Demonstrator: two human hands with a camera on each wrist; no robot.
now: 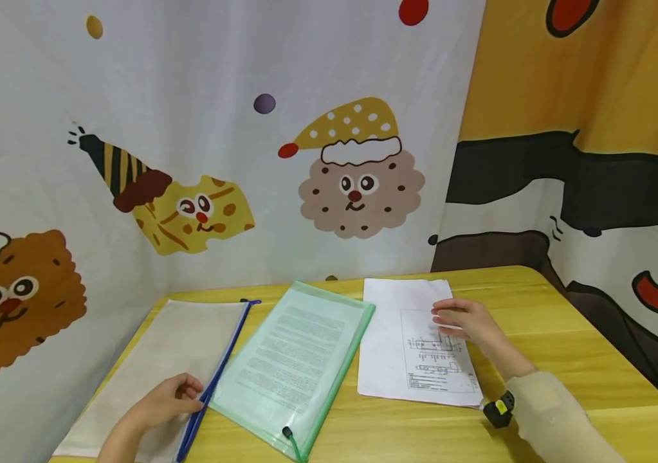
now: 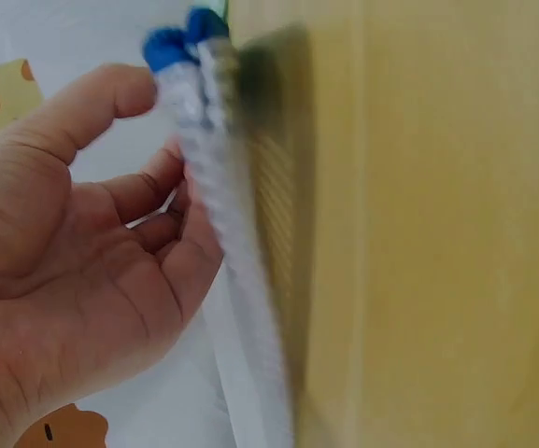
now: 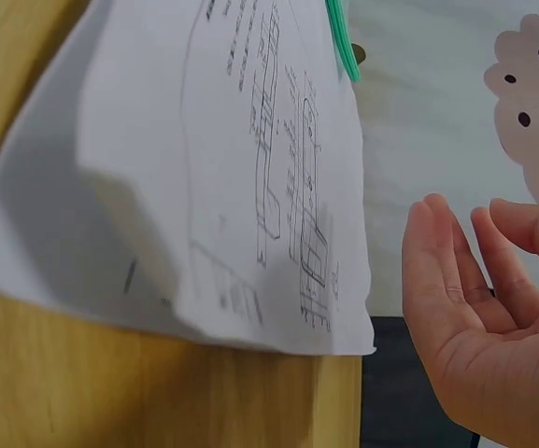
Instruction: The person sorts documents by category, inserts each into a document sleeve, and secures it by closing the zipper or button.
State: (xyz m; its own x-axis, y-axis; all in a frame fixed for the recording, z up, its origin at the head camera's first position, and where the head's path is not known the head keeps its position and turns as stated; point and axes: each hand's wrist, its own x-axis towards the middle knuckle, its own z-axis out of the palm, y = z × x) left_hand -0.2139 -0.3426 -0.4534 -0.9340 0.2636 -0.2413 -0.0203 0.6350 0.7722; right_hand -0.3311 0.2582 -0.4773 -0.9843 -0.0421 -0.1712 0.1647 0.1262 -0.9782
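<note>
A pale zip pouch [image 1: 184, 337] with a blue zip edge [image 1: 228, 347] lies at the left. My left hand [image 1: 162, 402] is over that edge, its fingers loosely bent and the thumb apart from them. In the left wrist view, the fingertips of the left hand [image 2: 110, 224] come against the pouch's blurred edge [image 2: 236, 243]. To the right lies a stack of white papers [image 1: 383, 354] printed with a line drawing. My right hand [image 1: 467, 321] is over its right side, fingers extended; in the right wrist view the right hand [image 3: 484, 308] holds nothing.
Between the hands, a green-edged clear zip folder [image 1: 356, 347] holding a printed sheet lies slanted on the yellow wooden table [image 1: 525, 308]. A cartoon-printed curtain [image 1: 219, 96] hangs behind and beside the table. A black wrist device [image 1: 499, 411] sits at the right sleeve.
</note>
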